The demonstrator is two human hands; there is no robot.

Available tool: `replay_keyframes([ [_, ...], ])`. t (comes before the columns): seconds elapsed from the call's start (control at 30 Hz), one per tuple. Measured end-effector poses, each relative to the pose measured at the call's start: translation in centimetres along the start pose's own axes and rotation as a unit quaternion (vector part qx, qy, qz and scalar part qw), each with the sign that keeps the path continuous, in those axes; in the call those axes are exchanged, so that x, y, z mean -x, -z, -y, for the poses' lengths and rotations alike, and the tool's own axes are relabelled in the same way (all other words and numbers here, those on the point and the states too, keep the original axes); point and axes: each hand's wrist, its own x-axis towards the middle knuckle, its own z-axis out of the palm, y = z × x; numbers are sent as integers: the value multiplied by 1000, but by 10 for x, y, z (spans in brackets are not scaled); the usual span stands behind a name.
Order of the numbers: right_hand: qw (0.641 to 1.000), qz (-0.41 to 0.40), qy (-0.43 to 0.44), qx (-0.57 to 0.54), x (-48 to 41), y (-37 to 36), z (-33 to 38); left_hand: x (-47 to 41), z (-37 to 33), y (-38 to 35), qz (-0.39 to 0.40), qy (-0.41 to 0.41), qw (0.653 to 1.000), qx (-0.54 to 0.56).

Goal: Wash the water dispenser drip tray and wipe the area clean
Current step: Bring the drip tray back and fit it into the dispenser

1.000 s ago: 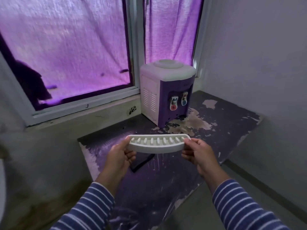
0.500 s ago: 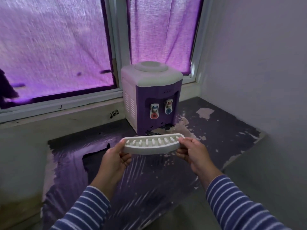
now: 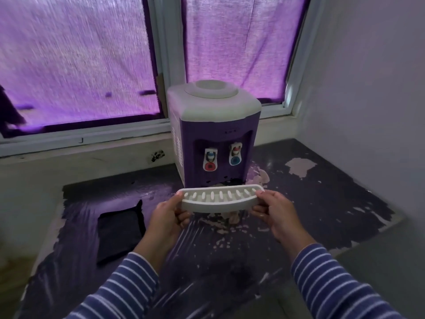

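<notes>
I hold a white, curved drip tray point(image 3: 219, 200) with several slots level in the air, just in front of the base of the purple and white water dispenser point(image 3: 212, 132). My left hand point(image 3: 169, 217) grips its left end and my right hand point(image 3: 274, 211) grips its right end. The dispenser stands at the back of a dark counter point(image 3: 322, 199), under the window, with a red tap and a blue tap facing me. A dark folded cloth point(image 3: 119, 229) lies flat on the counter to the left of my left hand.
The counter surface is worn, with pale peeled patches around the dispenser's foot and to the right. A white wall point(image 3: 372, 77) closes the right side. A window with purple curtains point(image 3: 76, 61) runs along the back. The counter's front edge drops off at the lower right.
The view has swung left and closer, so the dispenser now stands centred and nearer. The tray, held in both hands, sits closer to the dispenser's base. The dark cloth has come fully into view.
</notes>
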Motion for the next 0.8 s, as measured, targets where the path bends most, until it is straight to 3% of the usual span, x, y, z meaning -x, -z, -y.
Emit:
replay_keyframes([
  [0.37,1000,-4,-27,-12,-78,9,5,-60,14,-34,-2,21,999,-37],
  [0.8,994,89,-61,12,-169,16,-2,-103,40,-59,-75,30,996,-30],
])
